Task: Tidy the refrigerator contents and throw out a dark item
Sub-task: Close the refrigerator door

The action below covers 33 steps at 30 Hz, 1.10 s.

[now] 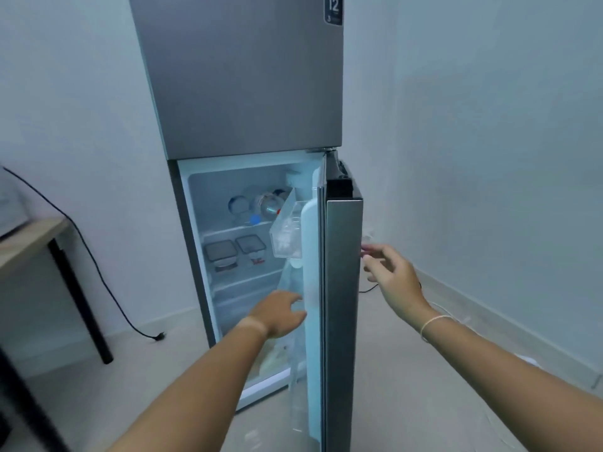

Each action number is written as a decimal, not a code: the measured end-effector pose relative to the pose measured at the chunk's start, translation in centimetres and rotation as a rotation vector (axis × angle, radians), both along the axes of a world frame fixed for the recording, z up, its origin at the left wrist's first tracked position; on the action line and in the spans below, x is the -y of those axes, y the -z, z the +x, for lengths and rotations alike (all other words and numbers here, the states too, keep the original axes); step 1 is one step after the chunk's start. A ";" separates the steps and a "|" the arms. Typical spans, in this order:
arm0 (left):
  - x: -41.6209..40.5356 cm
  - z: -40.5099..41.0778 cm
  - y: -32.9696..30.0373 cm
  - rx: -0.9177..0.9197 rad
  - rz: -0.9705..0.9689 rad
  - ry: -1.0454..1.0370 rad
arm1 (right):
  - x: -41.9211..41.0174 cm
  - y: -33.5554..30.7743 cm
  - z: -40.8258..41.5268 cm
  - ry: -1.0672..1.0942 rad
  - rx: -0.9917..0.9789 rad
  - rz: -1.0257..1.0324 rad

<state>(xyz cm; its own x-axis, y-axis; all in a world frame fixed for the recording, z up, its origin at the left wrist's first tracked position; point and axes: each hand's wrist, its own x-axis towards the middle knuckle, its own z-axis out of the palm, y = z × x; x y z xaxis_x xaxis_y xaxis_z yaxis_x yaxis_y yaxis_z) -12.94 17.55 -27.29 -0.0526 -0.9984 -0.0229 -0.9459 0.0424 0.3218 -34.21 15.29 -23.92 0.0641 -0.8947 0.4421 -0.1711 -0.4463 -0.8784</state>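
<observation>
Refrigerator (238,76), tall grey two-door unit, long axis upright, standing in the room corner and facing us; we are finding the upper door shut and the lower door (342,288) swung out on its right-hand hinge, its edge pointing straight toward us. Lower compartment lit: on the upper shelf we are seeing bottles and jars (261,205) lying and standing together, blurred; on the shelf below, two clear lidded containers (235,251) sitting side by side. A clear door bin (287,233) is projecting from the door's inner face and partly covering the shelves. No dark item can be told apart in this view. We are holding our left hand (280,313) inside the opening, beside the door's white inner lining, fingers loosely curled and holding nothing. We are holding our right hand (394,275) just outside the door's outer edge, fingers spread wide, fingertips near the edge; whether they touch it we cannot tell. A pale band (434,322) is circling the right wrist. To the left, a wooden table (29,243) with black legs, and a black cable (98,272) trailing to a plug on the floor. White walls all round.
</observation>
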 end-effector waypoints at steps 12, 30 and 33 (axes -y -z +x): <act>0.2 7.4 -2.3 -0.105 -0.068 -0.145 | 4.6 -12.1 9.6 -0.161 -0.435 -0.325; 4.4 13.0 -15.1 0.367 -0.928 0.008 | 12.7 -10.2 17.3 -0.232 -0.777 -0.479; 5.7 14.5 -14.5 0.514 -0.943 -0.033 | 15.4 -10.4 17.2 -0.132 -0.848 -0.491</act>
